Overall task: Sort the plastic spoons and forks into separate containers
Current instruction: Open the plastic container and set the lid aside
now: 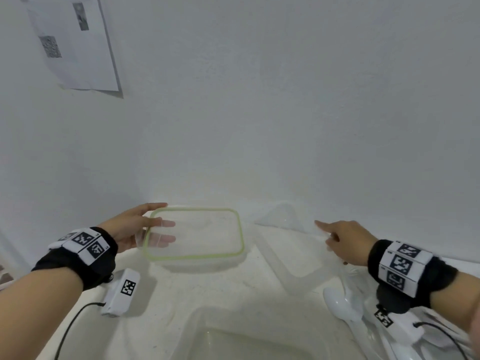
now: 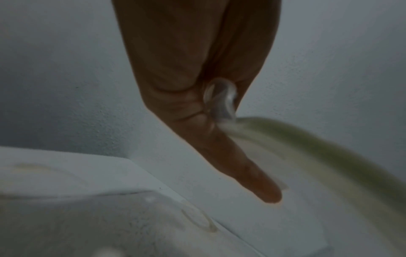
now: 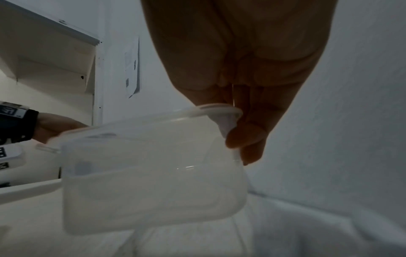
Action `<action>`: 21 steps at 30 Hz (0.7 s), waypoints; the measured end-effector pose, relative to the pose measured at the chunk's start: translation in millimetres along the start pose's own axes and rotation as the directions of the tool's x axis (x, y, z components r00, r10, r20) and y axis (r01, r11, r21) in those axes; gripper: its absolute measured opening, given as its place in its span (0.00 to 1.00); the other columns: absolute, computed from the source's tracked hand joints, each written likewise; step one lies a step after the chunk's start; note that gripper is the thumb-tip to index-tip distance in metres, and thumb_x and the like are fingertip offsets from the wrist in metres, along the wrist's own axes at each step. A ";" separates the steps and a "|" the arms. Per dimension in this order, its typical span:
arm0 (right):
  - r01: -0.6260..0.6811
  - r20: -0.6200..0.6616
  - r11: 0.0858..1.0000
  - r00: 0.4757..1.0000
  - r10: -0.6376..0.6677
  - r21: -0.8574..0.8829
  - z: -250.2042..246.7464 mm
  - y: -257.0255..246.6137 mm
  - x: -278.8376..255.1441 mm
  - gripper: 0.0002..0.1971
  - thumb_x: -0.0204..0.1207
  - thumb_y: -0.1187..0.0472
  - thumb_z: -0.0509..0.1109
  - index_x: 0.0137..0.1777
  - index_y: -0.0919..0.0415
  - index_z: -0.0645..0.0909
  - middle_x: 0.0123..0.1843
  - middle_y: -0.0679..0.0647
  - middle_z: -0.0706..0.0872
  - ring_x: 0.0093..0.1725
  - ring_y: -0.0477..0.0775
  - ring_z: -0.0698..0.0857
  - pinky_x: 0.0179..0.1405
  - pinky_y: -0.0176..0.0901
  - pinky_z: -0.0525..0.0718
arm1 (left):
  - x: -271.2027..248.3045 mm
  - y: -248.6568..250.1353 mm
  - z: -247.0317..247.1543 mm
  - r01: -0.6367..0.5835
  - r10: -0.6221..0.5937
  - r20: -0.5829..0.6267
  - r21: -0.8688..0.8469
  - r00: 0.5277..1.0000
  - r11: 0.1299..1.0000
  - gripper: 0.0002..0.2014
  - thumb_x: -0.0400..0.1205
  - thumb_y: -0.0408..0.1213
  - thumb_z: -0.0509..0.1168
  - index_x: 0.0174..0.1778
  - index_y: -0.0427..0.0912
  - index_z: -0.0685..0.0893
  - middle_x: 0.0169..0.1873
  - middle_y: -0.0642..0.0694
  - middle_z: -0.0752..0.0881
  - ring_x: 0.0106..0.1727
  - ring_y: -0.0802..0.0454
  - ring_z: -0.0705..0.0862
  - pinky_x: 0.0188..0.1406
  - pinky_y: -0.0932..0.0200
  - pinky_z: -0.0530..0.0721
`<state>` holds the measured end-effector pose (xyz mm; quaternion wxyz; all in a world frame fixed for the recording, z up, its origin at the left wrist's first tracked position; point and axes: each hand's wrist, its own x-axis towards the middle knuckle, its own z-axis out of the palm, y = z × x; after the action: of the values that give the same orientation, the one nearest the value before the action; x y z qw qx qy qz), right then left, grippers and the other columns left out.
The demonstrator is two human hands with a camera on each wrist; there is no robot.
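My left hand [image 1: 130, 229] holds a clear lid with a green rim [image 1: 235, 216] just above the white table, thumb on its far left corner and fingers showing through from beneath. The left wrist view shows the lid's green rim [image 2: 307, 144] blurred beside the thumb [image 2: 241, 165]. My right hand [image 1: 342, 242] pinches the rim of a clear plastic container [image 3: 153, 173], held tilted off the table; in the head view that container [image 1: 280, 216] is faint against the wall. White plastic spoons [image 1: 340, 305] lie at the lower right, partly hidden by my right wrist. I cannot make out forks.
A white wall stands close behind the table, with a paper sheet [image 1: 75, 42] taped on it. A second clear tub [image 1: 254, 341] sits at the near edge. A flat clear lid [image 1: 293, 258] lies mid-table. A white tagged box on a cable [image 1: 122, 292] lies at left.
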<state>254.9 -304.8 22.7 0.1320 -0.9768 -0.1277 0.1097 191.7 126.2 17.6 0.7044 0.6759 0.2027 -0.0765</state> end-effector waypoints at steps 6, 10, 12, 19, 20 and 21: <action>-0.002 -0.091 1.000 0.996 0.003 0.008 -44.1 28.4 -24.8 0.26 0.85 0.65 0.54 0.79 0.42 0.64 0.51 0.47 0.88 0.32 0.37 0.79 0.37 0.26 0.78 | 9.5 -2.2 20.4 0.067 -0.073 0.044 0.130 0.996 0.989 0.20 0.87 0.25 0.58 0.72 0.48 0.76 0.65 0.39 0.82 0.47 0.28 0.90 0.37 0.44 0.92; 0.023 -0.097 0.999 0.995 -0.019 0.041 -46.6 31.7 -27.3 0.25 0.86 0.65 0.55 0.78 0.40 0.66 0.48 0.45 0.88 0.32 0.35 0.78 0.34 0.22 0.76 | 19.5 -13.0 65.8 0.084 -0.118 0.128 0.243 0.985 0.966 0.17 0.88 0.28 0.57 0.70 0.49 0.75 0.64 0.40 0.81 0.44 0.32 0.91 0.29 0.51 0.89; 0.040 -0.085 0.998 0.996 -0.035 0.055 -40.8 31.9 -24.5 0.25 0.86 0.65 0.55 0.78 0.40 0.67 0.47 0.44 0.88 0.30 0.34 0.79 0.35 0.21 0.76 | 24.9 -19.4 85.4 0.084 -0.132 0.156 0.279 0.979 0.957 0.16 0.88 0.29 0.57 0.71 0.49 0.74 0.66 0.41 0.80 0.46 0.33 0.91 0.31 0.51 0.90; 0.106 -0.014 0.994 0.994 -0.105 0.026 -15.9 29.4 -6.8 0.28 0.85 0.67 0.53 0.76 0.34 0.66 0.47 0.39 0.87 0.31 0.32 0.79 0.43 0.26 0.78 | 33.5 -31.4 113.9 0.030 -0.072 0.073 0.463 0.995 0.886 0.18 0.86 0.39 0.64 0.71 0.40 0.72 0.63 0.44 0.84 0.47 0.44 0.88 0.44 0.52 0.86; 0.125 0.000 0.992 0.992 -0.125 0.021 -12.5 26.5 -3.2 0.27 0.86 0.66 0.53 0.76 0.33 0.66 0.47 0.39 0.87 0.29 0.33 0.78 0.43 0.25 0.78 | 34.3 -31.4 113.9 0.028 -0.065 0.052 0.529 0.997 0.848 0.21 0.85 0.42 0.65 0.72 0.39 0.71 0.65 0.43 0.82 0.49 0.44 0.84 0.45 0.52 0.83; 0.145 0.012 0.989 0.989 -0.145 0.014 -9.3 23.5 1.0 0.26 0.86 0.64 0.54 0.76 0.32 0.66 0.47 0.39 0.87 0.29 0.35 0.77 0.45 0.27 0.79 | 34.1 -30.7 113.6 0.029 -0.057 0.033 0.555 0.998 0.831 0.23 0.85 0.45 0.65 0.73 0.40 0.70 0.66 0.43 0.80 0.50 0.45 0.81 0.47 0.53 0.81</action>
<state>263.3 -328.6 24.5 0.1450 -0.9634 -0.1986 0.1071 231.6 17.9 -23.5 0.4813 0.8441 0.1699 -0.1642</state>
